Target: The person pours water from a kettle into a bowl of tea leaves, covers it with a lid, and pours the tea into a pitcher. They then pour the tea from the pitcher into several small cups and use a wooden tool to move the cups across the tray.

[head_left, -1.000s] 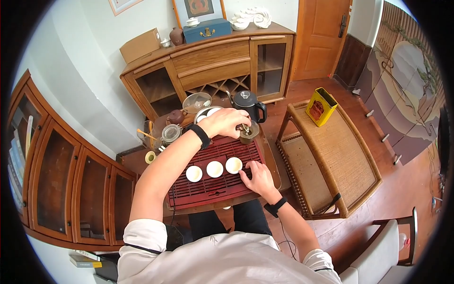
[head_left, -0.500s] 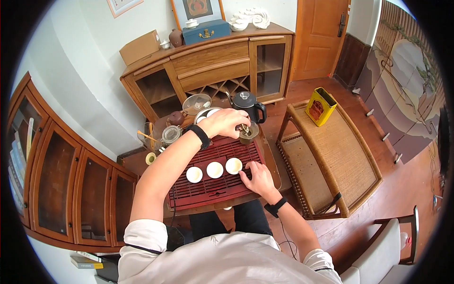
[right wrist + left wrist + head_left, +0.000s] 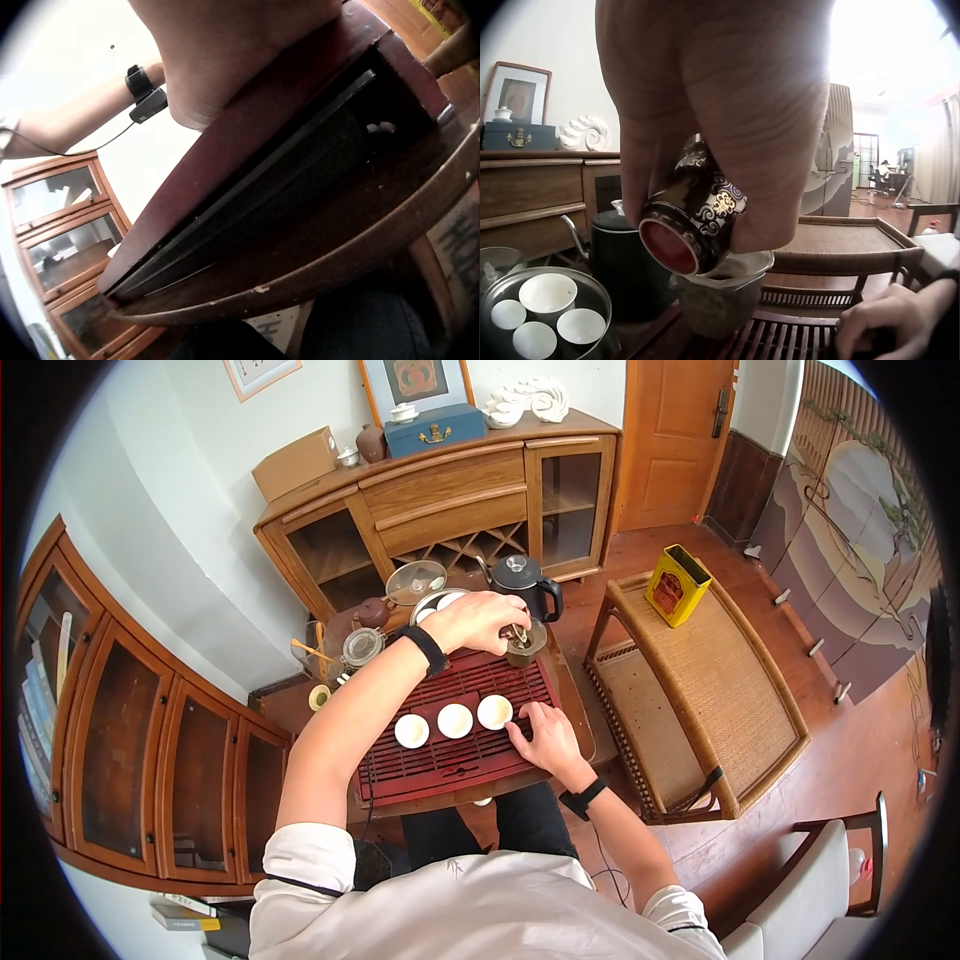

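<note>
My left hand (image 3: 480, 622) reaches across the tea tray (image 3: 465, 768) and grips a small dark vessel (image 3: 697, 214) with white and gold swirls. In the left wrist view the vessel is tilted, its red round end facing the camera, close over the mouth of a glass pitcher (image 3: 720, 304). My right hand (image 3: 548, 738) rests at the tray's right edge, fingers relaxed, beside the rightmost of three white cups (image 3: 494, 712). The other two cups (image 3: 455, 720) stand in line to its left.
Behind the tray stand a black kettle (image 3: 518, 575), a metal bowl of white cups (image 3: 547, 292) and a brown teapot (image 3: 373, 612). A lidded glass jar (image 3: 362, 646) is at the left. A rattan stand (image 3: 730, 690) with a yellow tin (image 3: 680, 586) stands on the right.
Both hands stay in place, with the left still holding the vessel over the pitcher. Only the head view has shifted very slightly.
</note>
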`<state>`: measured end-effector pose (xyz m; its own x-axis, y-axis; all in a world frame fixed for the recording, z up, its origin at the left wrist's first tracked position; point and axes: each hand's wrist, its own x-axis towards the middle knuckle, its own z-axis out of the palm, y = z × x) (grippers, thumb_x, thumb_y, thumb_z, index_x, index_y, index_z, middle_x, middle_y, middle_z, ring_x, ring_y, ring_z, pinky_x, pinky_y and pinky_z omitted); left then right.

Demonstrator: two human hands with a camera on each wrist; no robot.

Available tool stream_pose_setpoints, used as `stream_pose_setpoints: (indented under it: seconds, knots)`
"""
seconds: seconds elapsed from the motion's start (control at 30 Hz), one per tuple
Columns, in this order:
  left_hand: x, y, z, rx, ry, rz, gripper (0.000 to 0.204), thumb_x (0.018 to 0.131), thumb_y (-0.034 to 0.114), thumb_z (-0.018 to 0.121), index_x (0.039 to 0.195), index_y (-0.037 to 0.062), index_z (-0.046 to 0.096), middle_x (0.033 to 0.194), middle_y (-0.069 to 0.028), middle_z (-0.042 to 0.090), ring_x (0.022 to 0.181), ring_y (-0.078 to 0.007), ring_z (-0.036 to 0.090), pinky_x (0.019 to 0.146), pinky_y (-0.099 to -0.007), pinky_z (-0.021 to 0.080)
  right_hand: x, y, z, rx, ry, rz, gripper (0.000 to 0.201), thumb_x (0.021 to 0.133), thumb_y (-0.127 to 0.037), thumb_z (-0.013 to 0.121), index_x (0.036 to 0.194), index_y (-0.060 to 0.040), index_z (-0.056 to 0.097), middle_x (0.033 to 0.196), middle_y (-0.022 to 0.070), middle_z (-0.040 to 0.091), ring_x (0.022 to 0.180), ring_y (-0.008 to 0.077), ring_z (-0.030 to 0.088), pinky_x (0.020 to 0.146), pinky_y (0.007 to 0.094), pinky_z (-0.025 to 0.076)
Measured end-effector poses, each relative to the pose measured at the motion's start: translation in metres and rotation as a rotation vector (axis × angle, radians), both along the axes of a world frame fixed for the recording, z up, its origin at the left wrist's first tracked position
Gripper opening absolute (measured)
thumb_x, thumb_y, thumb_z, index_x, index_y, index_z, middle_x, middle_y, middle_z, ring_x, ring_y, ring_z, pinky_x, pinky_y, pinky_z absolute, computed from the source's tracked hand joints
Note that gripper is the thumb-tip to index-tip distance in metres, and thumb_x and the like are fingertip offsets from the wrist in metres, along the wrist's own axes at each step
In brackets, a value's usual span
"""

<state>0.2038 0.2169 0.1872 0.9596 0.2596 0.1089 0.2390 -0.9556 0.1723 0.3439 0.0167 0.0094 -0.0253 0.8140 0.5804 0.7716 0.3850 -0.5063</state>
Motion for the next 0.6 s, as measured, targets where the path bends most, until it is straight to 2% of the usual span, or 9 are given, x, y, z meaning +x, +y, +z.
stream_pose_setpoints:
  seconds: [0.6]
  knots:
    - [0.0013,0.0024,-0.0042,0.072,0.019,-0.038,0.038,0.075,0.010,0.076,0.114,0.0090,0.074,0.125,-0.0082,0.071,0.104,-0.0358,0.072,0.086,-0.0491,0.060,-0.0003,-0.0007,0.0026,-0.006,-0.013,-0.003,0.030,0.092,-0.028,0.079,0.099,-0.0036,0.062,0.084,0.0142,0.070,0.081,0.0352,0.070,0.078,0.0450,0.055]
